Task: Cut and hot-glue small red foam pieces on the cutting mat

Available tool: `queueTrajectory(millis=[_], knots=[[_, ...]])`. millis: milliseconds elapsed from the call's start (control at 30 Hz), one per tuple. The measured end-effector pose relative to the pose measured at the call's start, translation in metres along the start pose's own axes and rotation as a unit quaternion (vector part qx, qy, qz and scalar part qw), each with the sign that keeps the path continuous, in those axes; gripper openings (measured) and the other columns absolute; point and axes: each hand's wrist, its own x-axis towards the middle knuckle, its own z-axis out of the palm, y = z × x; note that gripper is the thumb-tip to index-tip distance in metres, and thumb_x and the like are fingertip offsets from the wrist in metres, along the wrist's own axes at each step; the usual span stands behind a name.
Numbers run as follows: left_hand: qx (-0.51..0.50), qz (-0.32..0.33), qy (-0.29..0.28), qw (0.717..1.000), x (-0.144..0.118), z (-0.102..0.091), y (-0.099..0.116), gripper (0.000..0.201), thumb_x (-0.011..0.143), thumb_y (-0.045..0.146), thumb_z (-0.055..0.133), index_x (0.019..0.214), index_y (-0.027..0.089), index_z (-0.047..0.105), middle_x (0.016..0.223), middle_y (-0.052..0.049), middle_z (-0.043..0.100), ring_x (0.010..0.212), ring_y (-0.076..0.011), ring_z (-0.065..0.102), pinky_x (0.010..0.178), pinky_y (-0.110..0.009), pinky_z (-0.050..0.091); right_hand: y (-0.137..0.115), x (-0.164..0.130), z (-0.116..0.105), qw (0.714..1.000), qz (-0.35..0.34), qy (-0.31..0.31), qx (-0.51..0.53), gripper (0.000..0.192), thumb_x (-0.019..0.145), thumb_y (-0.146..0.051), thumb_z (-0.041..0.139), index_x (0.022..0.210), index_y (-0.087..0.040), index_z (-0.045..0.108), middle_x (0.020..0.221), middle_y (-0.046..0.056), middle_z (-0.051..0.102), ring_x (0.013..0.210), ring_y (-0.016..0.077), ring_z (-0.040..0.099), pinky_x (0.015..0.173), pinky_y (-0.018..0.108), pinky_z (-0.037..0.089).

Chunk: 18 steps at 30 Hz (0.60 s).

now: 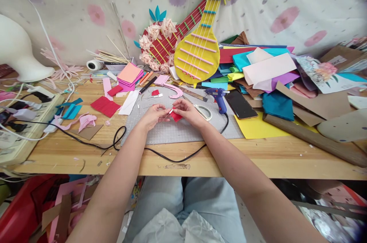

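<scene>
Both hands pinched on one small red foam piece (175,116), held just above the grey cutting mat (177,130). Left hand (153,116) grips its left edge with thumb and forefinger; a thin pale stick runs from those fingers to the piece, can't tell if it's attached. Right hand (187,111) clamps the piece from the right and top, fingers curled over it. Piece sits mid-mat, roughly centre of the wooden table (258,155).

Around the hands on the mat:
- scissors (204,112) just beside the right hand, touching the mat
- blue glue gun (218,97) right of the scissors, its black cord (172,155) looping over the table's front edge
- black phone (240,104) flat, just right of the glue gun
- pink curved cutout (176,91) and a tiny red scrap (155,92) behind the hands

Left of the mat: white paper strip (129,102), red sheet (105,106), stack of pink/orange squares (129,76), black marker (148,85), teal scraps (71,110), pink ribbon scrap (86,120). Far left: power strip (31,113) with plugs and white cables, white foam head form (17,50).

Right of the mat: yellow sheet (258,126), then a big loose pile of coloured foam sheets (258,67) and brown cardboard (315,101).

Back: yellow paper guitar (200,50) leaning on the floral wall cloth, red one with paper flowers (156,44) behind it.
</scene>
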Motion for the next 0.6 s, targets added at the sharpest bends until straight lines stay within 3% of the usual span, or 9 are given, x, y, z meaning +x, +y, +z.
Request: queueTrajectory(millis=[400,600], knots=[[0.016,-0.011,0.008,1.0,0.0012,0.001,-0.0019,0.029,0.061,0.013,0.073,0.073,0.013,0.046,0.062,-0.001,0.064,0.056,-0.0111,0.063,0.061,-0.026,0.053,0.0042,0.002,-0.0007,1.0,-0.007,-0.004,-0.028,0.029,0.067,-0.032,0.066,0.088,-0.02,0.051,0.083,-0.001,0.056,0.071,0.0098,0.054,0.065,0.026,0.045],[0.016,0.039,0.021,0.999,0.0026,0.0049,-0.0057,0.037,0.056,0.018,0.076,0.071,0.015,0.041,0.057,0.001,0.063,0.054,-0.0134,0.064,0.059,-0.028,0.052,0.0018,0.0007,0.0002,1.0,-0.01,0.008,-0.024,0.03,0.066,-0.029,0.065,0.09,-0.021,0.05,0.084,-0.001,0.057,0.07,0.0098,0.054,0.067,0.027,0.045]])
